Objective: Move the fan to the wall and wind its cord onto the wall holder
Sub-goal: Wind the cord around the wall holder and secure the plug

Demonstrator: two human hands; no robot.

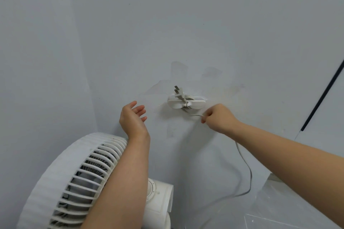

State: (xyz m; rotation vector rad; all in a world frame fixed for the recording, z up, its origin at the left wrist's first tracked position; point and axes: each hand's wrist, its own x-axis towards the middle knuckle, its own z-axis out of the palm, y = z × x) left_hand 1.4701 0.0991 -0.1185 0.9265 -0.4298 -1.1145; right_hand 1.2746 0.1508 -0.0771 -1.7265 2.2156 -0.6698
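Note:
The white fan [74, 182] stands at the lower left, close to the corner of the wall, its grille facing up and left. A white holder [195, 102] is fixed to the wall at centre, with cord turns around it and the plug [179, 92] sticking up from it. My right hand [218, 118] pinches the grey cord [245, 163] just below and right of the holder; the cord hangs down from my hand in a loop toward the fan's base. My left hand [133, 117] hovers open to the left of the holder, holding nothing.
The pale wall [186, 24] fills most of the view, with a corner at the left. A dark vertical strip [323, 95] runs along the right. A clear plastic container [288, 210] sits on the floor at the lower right.

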